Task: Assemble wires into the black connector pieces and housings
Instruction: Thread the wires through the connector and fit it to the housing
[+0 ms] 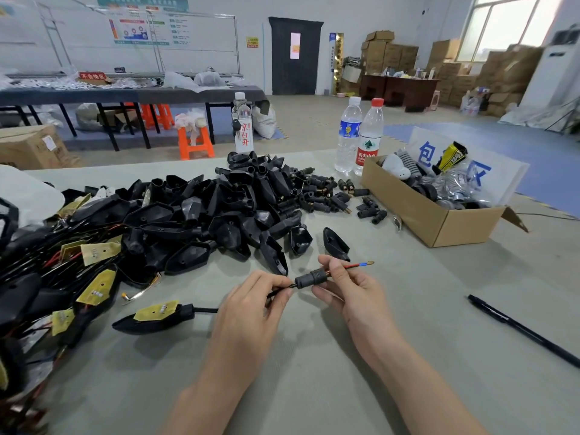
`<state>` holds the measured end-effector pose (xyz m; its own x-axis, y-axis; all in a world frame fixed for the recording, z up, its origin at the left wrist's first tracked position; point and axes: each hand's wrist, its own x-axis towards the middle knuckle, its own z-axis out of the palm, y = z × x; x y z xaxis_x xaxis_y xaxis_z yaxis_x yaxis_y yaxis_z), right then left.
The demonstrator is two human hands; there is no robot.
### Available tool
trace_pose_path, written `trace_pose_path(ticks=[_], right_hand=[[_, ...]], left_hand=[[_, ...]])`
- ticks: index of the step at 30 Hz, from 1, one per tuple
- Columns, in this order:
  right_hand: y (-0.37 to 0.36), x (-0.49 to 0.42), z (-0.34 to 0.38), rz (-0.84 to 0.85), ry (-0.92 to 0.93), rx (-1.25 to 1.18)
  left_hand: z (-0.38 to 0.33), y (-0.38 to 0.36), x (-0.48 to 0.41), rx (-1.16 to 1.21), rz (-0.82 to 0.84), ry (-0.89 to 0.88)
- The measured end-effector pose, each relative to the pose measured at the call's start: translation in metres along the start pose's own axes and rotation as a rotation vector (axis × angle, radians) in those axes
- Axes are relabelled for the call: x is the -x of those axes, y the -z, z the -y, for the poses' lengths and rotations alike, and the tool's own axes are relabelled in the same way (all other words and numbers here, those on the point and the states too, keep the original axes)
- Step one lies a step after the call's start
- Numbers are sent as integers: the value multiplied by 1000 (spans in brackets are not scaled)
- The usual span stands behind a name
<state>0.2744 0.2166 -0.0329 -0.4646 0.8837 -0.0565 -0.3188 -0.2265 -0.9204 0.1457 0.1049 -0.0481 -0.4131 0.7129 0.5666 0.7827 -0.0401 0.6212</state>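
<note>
- The right hand (351, 296) has its fingers (329, 265) closed around a black ribbed connector piece (310, 278), thumb under and forefinger over
- The left hand (251, 306) pinches, fingers (276, 282) drawn together, the black cable (205, 309) just where it enters the connector's left end
- The connector's long axis runs from lower left to upper right, tilted slightly up; from its right end come a short copper-coloured coil, then a red and blue wire (354, 265) ending in a small brass tip that points toward the cardboard box (439, 221) at the right side of the bench (423, 309)
- The cable trails left from the left hand to a black housing (153, 318) lying flat on the bench, with a yellow circuit board in it
- Both hands are held above the bench's middle, toward its near edge; the bench surface under and in front of the hands is bare
- A black pen (521, 331) lies to the right, well apart from the hands, slanting toward the near right corner
- A pile of black housings (219, 211) spreads beyond the hands across the bench's middle, its nearest pieces near the fingertips; small black connectors are scattered at its right
- Wired housings with yellow boards crowd the left edge
- Three water bottles (348, 136) stand along the far edge
</note>
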Motion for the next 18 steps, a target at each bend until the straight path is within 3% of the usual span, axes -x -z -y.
trace_pose_path(ticks=[18], right_hand=[[2,1,3,-54,-13,52]], left_hand=[[2,-1,-2,14,40,82]])
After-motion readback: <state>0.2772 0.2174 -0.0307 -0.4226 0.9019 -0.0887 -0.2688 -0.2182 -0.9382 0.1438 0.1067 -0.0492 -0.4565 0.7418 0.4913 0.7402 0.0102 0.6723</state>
